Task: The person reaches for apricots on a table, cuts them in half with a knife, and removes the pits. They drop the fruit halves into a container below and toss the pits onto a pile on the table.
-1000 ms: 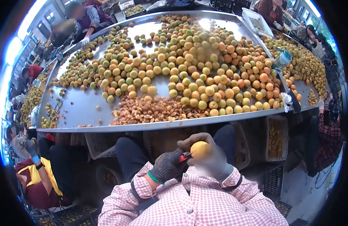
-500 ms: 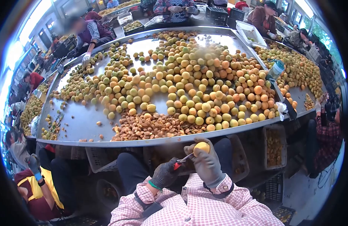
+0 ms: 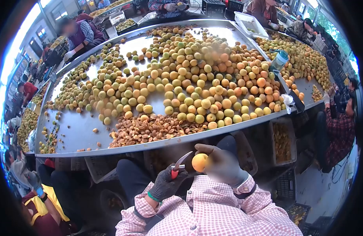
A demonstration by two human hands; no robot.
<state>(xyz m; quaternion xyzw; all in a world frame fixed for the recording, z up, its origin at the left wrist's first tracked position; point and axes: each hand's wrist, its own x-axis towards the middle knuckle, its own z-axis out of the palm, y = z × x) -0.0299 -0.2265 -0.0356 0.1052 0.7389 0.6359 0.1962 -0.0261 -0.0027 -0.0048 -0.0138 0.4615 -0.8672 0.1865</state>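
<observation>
My left hand [image 3: 165, 184], in a dark glove with a green cuff edge, is closed around a small knife [image 3: 181, 162] with a red handle. Its curved blade points up and to the right, a little apart from the fruit. In my right hand [image 3: 224, 165], gloved in grey and partly blurred, a yellow-orange apricot [image 3: 199, 162] is gripped at the fingertips. Both hands are over my lap, just below the front edge of the metal table [image 3: 81, 135]. Apricot pits [image 3: 150, 129] are heaped at that edge, with many whole apricots [image 3: 189, 84] behind them.
A teal-lidded bottle [image 3: 280, 61] and a white crumpled bag [image 3: 287, 101] are at the table's right side. Crates of fruit, including one crate [image 3: 283, 143], stand below the table. Several people sit around this and neighbouring tables.
The knife blade has come away from the apricot and now points upward. The apricot has moved lower and left in my right hand. The whole view has shifted slightly.
</observation>
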